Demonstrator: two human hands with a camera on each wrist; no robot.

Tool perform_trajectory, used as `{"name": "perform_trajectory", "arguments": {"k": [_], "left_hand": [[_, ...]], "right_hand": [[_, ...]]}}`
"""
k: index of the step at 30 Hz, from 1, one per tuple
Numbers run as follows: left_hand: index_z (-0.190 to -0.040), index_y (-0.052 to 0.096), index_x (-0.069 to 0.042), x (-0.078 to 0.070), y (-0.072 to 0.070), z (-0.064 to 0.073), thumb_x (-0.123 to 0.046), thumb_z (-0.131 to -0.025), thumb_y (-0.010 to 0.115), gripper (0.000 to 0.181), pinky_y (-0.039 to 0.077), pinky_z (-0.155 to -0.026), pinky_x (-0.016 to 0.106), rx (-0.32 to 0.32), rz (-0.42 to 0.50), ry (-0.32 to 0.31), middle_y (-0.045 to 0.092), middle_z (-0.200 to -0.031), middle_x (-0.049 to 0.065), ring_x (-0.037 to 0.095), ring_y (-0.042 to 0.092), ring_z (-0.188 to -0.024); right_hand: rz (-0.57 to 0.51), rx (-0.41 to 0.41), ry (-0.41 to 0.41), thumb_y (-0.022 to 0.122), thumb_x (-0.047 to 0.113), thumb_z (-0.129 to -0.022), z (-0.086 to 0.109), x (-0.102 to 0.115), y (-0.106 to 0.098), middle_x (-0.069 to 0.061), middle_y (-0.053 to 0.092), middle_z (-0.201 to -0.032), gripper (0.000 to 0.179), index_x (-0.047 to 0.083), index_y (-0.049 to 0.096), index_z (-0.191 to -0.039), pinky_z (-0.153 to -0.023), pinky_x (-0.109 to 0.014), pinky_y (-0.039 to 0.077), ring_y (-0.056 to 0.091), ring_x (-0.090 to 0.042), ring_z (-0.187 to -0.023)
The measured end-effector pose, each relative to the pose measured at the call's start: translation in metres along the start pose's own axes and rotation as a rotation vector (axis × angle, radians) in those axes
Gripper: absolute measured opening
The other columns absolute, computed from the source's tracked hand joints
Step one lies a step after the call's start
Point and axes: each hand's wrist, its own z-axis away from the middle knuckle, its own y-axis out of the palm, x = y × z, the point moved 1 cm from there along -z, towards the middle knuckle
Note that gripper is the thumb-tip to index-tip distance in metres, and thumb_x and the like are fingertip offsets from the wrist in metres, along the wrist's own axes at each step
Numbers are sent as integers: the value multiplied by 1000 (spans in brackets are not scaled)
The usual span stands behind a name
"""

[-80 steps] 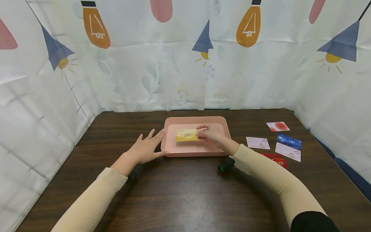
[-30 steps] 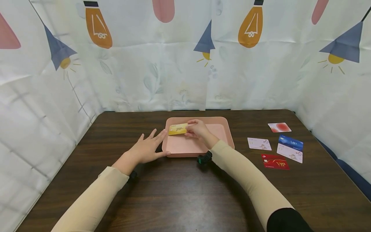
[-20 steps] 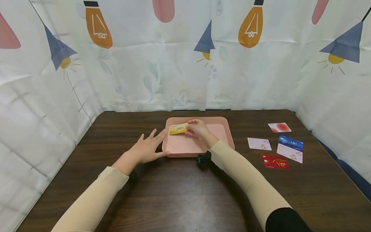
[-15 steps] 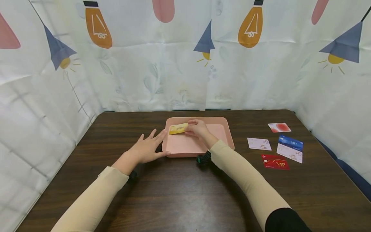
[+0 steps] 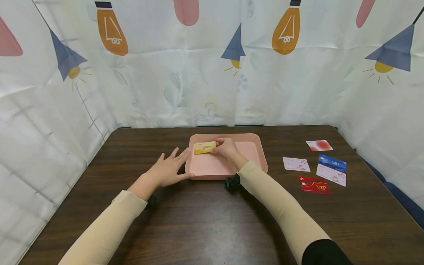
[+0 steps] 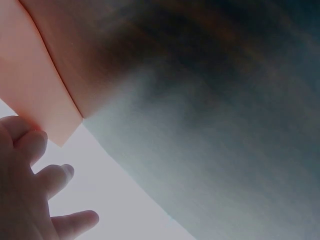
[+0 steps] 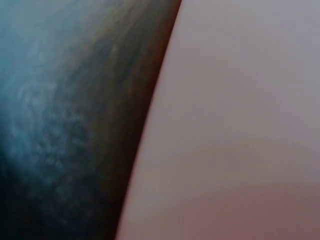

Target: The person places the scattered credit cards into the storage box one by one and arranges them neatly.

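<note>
A yellow card point(image 5: 204, 147) is at the back left part of a pink tray point(image 5: 232, 173). My right hand point(image 5: 228, 148) reaches over the tray and pinches the card by its right end. With its fingers spread, my left hand point(image 5: 169, 169) touches the tray's left side. In the left wrist view the fingers of the left hand point(image 6: 25, 185) show beside the tray's corner point(image 6: 55, 100). The right wrist view holds only the pink tray point(image 7: 230, 125) and dark table; the right hand is outside it.
Right of the tray on the dark wooden table point(image 5: 198, 221) lie a red-and-white card point(image 5: 319, 145), a pale card point(image 5: 296, 164), a blue VIP card point(image 5: 332, 162) partly overlapped by another pale card point(image 5: 331, 174), and a red VIP card point(image 5: 314, 185). A patterned white curtain point(image 5: 205, 88) surrounds the table.
Since the earliest frame my right hand has carried the yellow card leftward and back within the tray. Lately the card has only turned slightly and my right fingers have shifted. My left hand stays put.
</note>
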Motion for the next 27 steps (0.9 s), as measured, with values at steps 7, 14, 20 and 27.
{"name": "perform_trajectory", "arguments": {"k": [7,14,20,27], "left_hand": [[-166,15,-14,1,0,0,-70,-97,51,96,13,-113,76,5,-1,-1,17,-170,6,40,13,-154],[-166,16,-13,-1,-1,1,-69,-98,52,95,14,-113,76,6,-3,1,18,-170,7,41,13,-154],[-166,16,-13,-1,-1,2,-68,-98,52,95,13,-113,75,4,0,2,18,-170,7,41,13,-154],[-166,17,-12,-1,-1,2,-68,-98,52,94,14,-113,75,-6,0,3,19,-170,7,41,14,-154]], "right_hand": [[203,10,-59,83,-5,-82,0,1,-1,-16,66,-126,65,-2,59,-142,-82,-25,56,57,-18,-102],[242,14,-79,83,-6,-81,1,1,1,-17,66,-126,65,-3,60,-141,-83,-27,57,58,-19,-105],[291,-4,-96,84,-1,-81,3,2,1,-15,66,-122,64,-2,61,-141,-71,-21,52,57,-17,-93],[423,-14,-131,85,5,-84,5,4,2,-14,66,-125,63,-2,60,-141,-84,-28,50,57,-20,-98]]}}
